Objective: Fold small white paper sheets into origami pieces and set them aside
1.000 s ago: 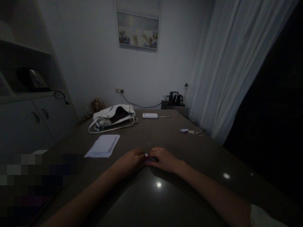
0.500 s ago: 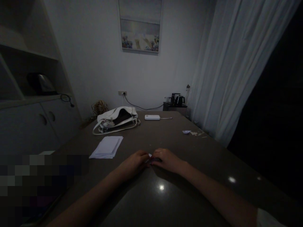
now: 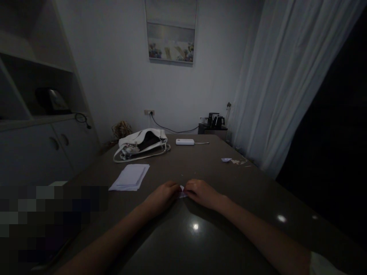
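A small folded piece of white paper [image 3: 182,194] lies on the dark table between my two hands, mostly covered by fingers. My left hand [image 3: 165,195] grips its left side with bent fingers pressed together. From the other side, my right hand [image 3: 201,193] pinches the paper's right part, thumb and fingertips close to those of the left. A pale upper tip and a lower edge of the paper show in the gap. To the left lies a stack of white paper sheets [image 3: 130,177]. Another small folded paper [image 3: 226,160] rests farther off at the right.
A white handbag [image 3: 142,142] stands at the far left of the table [image 3: 229,236]. Near the back edge lies a white power bank [image 3: 185,141] with a short cable. Paper scraps [image 3: 238,162] are scattered at the right. Curtains [image 3: 275,84] hang beyond the right edge.
My right thumb and fingers have shifted slightly, and more of the paper's lower edge shows between my hands. Both hands stay in nearly the same place. The view has moved slightly.
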### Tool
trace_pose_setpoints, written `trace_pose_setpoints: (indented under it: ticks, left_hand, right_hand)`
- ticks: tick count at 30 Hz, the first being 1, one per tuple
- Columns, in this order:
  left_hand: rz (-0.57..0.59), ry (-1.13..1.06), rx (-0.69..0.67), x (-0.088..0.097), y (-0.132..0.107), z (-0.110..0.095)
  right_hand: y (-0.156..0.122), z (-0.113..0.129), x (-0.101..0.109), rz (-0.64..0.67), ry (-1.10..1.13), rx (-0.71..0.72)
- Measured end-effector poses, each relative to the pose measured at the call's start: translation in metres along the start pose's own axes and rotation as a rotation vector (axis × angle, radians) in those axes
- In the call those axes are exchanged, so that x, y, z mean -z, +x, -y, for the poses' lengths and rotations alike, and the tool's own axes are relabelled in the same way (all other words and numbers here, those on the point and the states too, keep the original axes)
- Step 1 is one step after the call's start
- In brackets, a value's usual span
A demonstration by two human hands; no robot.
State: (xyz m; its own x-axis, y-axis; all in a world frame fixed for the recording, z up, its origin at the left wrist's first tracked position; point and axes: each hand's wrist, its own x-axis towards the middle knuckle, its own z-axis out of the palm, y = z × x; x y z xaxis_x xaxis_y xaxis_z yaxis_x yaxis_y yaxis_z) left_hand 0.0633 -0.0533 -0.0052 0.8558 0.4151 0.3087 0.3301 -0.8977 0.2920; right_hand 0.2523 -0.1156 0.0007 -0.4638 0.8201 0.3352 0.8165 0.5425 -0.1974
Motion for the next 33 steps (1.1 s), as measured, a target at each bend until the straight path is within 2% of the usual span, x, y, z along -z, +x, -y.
trace_pose_setpoints:
  ticks: [24,33]
  left_hand:
    - [-0.028,-0.018,0.026,-0.0018,0.0011,-0.0007]
    - [-0.022,0.060,0.069,-0.0018,0.0006,0.0015]
  right_hand:
    - [0.0011,-0.0016,-0.0050,-0.065,0.070,-0.073]
    - [0.0016,-0.0043,-0.0081,-0.065,0.077,-0.057]
